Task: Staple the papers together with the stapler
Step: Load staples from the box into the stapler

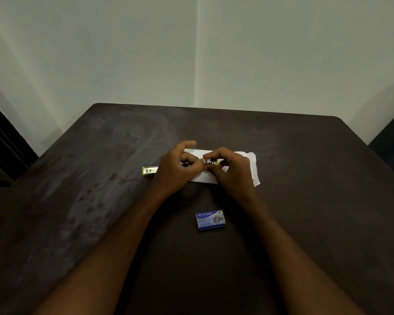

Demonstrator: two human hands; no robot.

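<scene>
- Head view: the yellow-and-chrome metal stapler lies opened out across the white folded papers, well beyond the blue cardboard staple box.
- The left hand and right hand both pinch the stapler's middle.
- Risk: loose staples may slip or jam if seated crooked, judging from fingertips crowding the channel.

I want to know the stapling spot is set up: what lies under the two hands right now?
White papers lie on the dark table beneath the left hand and right hand, which hold the stapler. The papers' middle and most of the stapler are covered.
</scene>
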